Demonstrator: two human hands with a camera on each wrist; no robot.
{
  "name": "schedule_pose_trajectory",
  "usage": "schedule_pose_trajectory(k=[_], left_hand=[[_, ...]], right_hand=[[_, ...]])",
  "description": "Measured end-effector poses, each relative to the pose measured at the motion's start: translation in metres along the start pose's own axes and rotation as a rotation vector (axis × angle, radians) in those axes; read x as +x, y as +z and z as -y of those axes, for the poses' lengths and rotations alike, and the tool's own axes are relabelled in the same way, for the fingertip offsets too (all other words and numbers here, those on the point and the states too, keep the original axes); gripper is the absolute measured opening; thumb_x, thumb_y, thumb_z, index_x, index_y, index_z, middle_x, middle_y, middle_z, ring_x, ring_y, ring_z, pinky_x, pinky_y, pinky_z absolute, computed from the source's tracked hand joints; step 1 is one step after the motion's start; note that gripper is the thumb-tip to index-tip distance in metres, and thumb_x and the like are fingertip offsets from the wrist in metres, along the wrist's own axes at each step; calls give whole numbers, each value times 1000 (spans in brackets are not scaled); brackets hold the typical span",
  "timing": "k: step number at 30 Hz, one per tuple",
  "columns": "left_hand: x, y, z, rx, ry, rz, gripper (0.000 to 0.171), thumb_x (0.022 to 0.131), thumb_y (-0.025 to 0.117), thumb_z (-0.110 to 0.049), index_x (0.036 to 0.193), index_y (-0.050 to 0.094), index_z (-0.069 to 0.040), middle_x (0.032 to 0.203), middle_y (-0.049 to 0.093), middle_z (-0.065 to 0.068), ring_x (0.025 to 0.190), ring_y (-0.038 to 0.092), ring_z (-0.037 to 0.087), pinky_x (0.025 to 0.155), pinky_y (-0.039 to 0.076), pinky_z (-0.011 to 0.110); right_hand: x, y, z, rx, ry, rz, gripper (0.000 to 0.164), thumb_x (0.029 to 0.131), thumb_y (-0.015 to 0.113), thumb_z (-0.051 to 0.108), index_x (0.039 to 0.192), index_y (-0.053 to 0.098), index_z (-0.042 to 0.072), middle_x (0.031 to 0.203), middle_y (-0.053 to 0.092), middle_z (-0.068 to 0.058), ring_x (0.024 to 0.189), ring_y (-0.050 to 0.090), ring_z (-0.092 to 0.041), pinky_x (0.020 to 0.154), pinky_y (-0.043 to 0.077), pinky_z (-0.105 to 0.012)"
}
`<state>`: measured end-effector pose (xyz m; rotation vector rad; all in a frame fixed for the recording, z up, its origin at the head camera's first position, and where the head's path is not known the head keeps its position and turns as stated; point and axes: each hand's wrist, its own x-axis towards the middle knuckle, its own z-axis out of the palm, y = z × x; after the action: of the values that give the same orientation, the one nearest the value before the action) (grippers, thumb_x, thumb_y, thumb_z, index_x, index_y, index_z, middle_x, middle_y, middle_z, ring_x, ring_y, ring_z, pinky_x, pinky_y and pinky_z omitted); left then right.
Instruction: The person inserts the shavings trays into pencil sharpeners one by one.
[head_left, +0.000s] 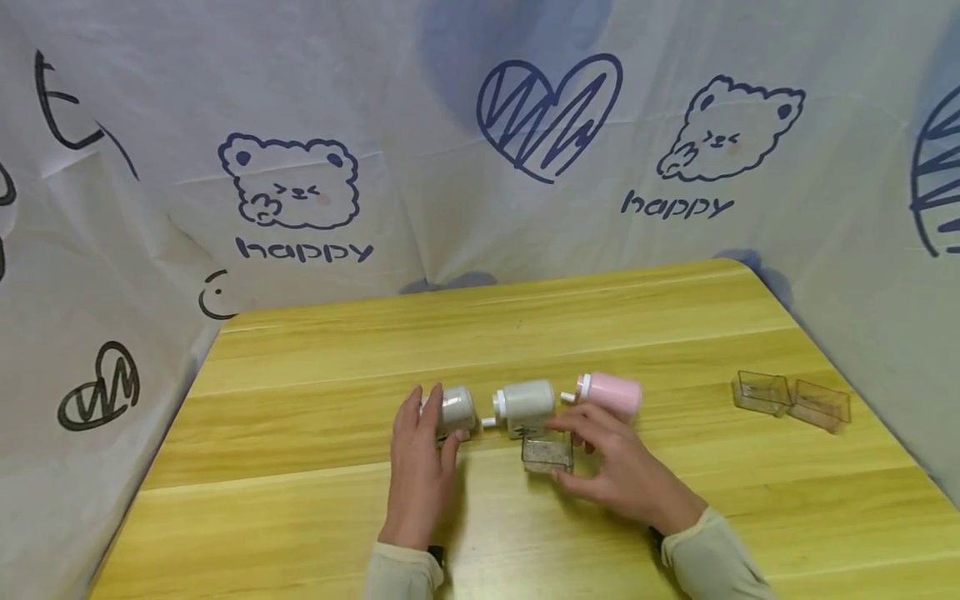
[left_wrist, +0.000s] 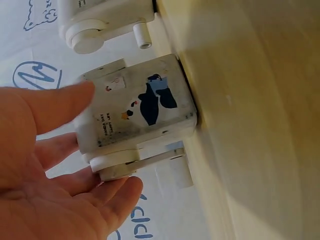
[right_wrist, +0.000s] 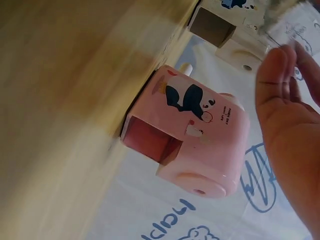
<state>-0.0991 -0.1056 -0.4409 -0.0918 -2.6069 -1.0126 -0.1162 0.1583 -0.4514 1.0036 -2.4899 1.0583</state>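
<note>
Three crank pencil sharpeners with panda stickers stand in a row. My left hand [head_left: 422,467] grips the left whitish pencil sharpener [left_wrist: 145,107], thumb on one side and fingers by its crank. The middle whitish pencil sharpener [head_left: 528,400] is beside it, its drawer slot hollow in the right wrist view. My right hand [head_left: 618,467] pinches a clear shavings drawer [head_left: 547,455] between thumb and fingers, in front of the middle sharpener. Just behind that hand is the pink pencil sharpener [right_wrist: 195,132], its drawer slot also hollow.
Two more clear drawers [head_left: 761,392] lie side by side at the right of the wooden table [head_left: 300,517]. A white cloth [head_left: 420,192] with bear and heart drawings hangs behind the table and along its sides.
</note>
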Motion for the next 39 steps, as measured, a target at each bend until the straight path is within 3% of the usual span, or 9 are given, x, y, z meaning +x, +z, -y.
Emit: schedule_pose_trajectory(k=[6, 12, 16, 23, 39], left_hand=[[1, -1, 3, -20, -5, -53, 52, 87, 63, -2, 137, 50, -10, 139, 43, 18, 126, 44, 35, 103, 37, 46], [1, -4, 1, -55, -26, -69, 46, 85, 66, 1, 127, 56, -13, 127, 49, 12, 112, 54, 33, 95, 45, 45], [0, -8, -2, -84, -27, -46, 46, 82, 68, 0, 125, 57, -14, 123, 52, 9, 110, 55, 31, 93, 46, 44], [-3, -14, -7, -92, -22, 55, 47, 80, 71, 0, 124, 58, -13, 120, 54, 10, 108, 56, 30, 93, 47, 42], [-8, -21, -13, -120, 44, 187, 47, 78, 72, 1, 120, 59, -13, 116, 54, 9, 98, 54, 24, 83, 49, 39]], right_hand=[[0, -2, 3, 1, 94, 83, 53, 77, 77, 30, 125, 59, 15, 113, 54, 5, 90, 51, -9, 77, 49, -30], [-2, -4, 2, -5, 160, 166, 50, 80, 75, 27, 125, 58, 11, 109, 53, 0, 87, 49, -10, 75, 47, -26], [-2, -4, 0, 6, 189, 177, 49, 82, 74, 27, 125, 58, 10, 105, 51, 0, 85, 48, -10, 72, 46, -26], [-2, -4, -3, -10, 186, 173, 49, 83, 74, 28, 125, 57, 10, 103, 51, 0, 84, 47, -10, 72, 45, -26], [0, -6, -4, -13, 255, 238, 50, 83, 73, 26, 127, 55, 9, 99, 49, 1, 84, 46, -12, 72, 44, -27]])
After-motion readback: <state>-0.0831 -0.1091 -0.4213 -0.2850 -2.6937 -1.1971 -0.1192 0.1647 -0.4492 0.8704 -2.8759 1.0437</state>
